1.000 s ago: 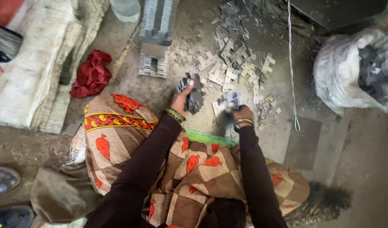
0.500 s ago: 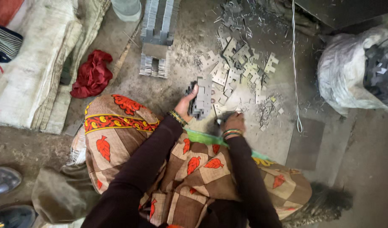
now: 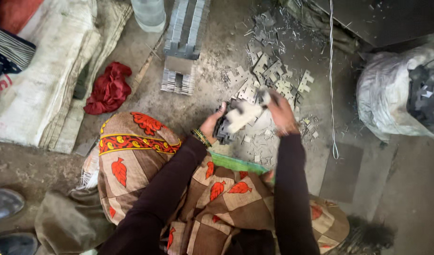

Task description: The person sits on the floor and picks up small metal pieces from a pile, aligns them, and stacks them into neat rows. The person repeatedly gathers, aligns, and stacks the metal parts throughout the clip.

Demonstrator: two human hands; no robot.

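The left hand (image 3: pixel 212 125) is curled around a bundle of dark flat metal pieces (image 3: pixel 225 130), held just above the concrete floor (image 3: pixel 198 106) in front of the person's knees. The fingers wrap the bundle from the left side, thumb uppermost. The right hand (image 3: pixel 280 113) reaches in from the right, its fingers pressed together on the far end of a pale flat piece (image 3: pixel 240 118) that lies slanted across the top of the bundle. That piece seems to rest against the bundle, though blur makes the contact hard to confirm.

Just beyond both hands, a scatter of loose grey metal stampings (image 3: pixel 273 75) lies on the floor. Farther left stand neat rows of stacked stampings (image 3: pixel 181 45). A red cloth (image 3: pixel 108 89) lies crumpled well to the left, beside a woven sack (image 3: pixel 42 89). A pale plastic bag (image 3: pixel 391 101) holding dark scrap sits to the right.
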